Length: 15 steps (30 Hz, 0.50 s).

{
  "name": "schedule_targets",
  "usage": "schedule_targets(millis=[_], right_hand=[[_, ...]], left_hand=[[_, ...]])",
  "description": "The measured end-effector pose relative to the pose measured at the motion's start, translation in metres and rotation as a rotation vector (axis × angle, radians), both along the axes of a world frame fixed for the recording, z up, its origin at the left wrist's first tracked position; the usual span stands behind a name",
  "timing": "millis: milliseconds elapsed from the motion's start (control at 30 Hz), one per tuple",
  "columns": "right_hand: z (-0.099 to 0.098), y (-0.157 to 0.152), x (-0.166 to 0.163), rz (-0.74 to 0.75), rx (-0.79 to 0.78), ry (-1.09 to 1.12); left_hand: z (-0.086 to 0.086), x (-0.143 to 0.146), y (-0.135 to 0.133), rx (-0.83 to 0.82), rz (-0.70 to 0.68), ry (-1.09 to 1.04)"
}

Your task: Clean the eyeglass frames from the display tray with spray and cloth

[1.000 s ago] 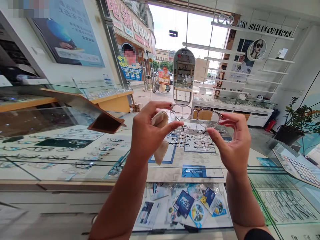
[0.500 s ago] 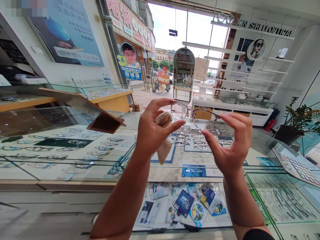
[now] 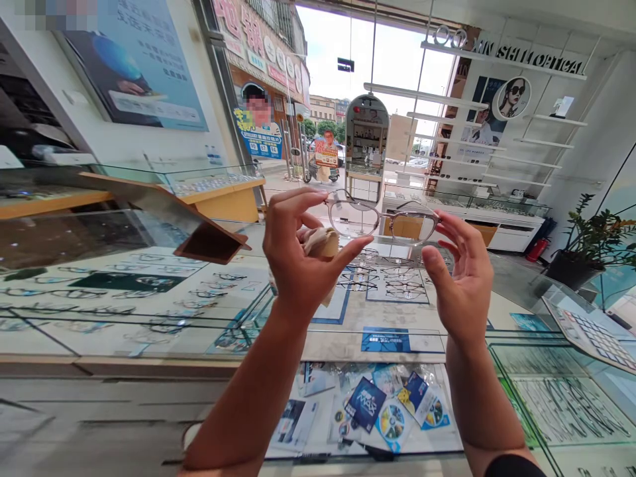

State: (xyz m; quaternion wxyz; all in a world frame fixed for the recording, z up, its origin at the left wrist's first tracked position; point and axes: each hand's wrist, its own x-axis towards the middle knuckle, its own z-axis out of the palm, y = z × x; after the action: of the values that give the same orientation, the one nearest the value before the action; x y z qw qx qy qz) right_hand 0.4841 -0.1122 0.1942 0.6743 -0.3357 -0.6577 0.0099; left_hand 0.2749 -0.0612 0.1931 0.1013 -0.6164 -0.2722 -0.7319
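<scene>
A pair of thin-rimmed eyeglasses is held up in front of me above the glass counter, with its lenses seen nearly face-on. My left hand grips the left end of the frame, its index finger at the upper corner and its thumb under the lens. Bunched in that palm is a beige cleaning cloth, its lower part mostly hidden behind the hand. My right hand has its fingertips on the right end of the frame, the thumb just below the rim.
Under the glass counter lie rows of spectacle frames and several leaflets. A brown wedge-shaped stand sits to the left. An upright mirror stands beyond; a potted plant is at right.
The eyeglasses have turned, so a temple arm now shows behind the right lens. My left hand has shifted left and slightly up, and less of the cloth hangs below it.
</scene>
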Motion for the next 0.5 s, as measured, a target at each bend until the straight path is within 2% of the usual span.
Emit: schedule_targets(millis=[200,333,500], right_hand=[[0.0020,0.0033,0.0020,0.034,0.042,0.091],[0.0017,0.0073,0.0043,0.070,0.013,0.122],[0.0034,0.0083,0.0030,0.128,-0.006,0.153]], left_hand=[[-0.0006,-0.0009,-0.0042,-0.107,0.024,0.028],[0.0005,-0.0004,-0.0075,-0.125,0.034,0.038],[0.0011,-0.0010,-0.0057,-0.142,-0.024,0.039]])
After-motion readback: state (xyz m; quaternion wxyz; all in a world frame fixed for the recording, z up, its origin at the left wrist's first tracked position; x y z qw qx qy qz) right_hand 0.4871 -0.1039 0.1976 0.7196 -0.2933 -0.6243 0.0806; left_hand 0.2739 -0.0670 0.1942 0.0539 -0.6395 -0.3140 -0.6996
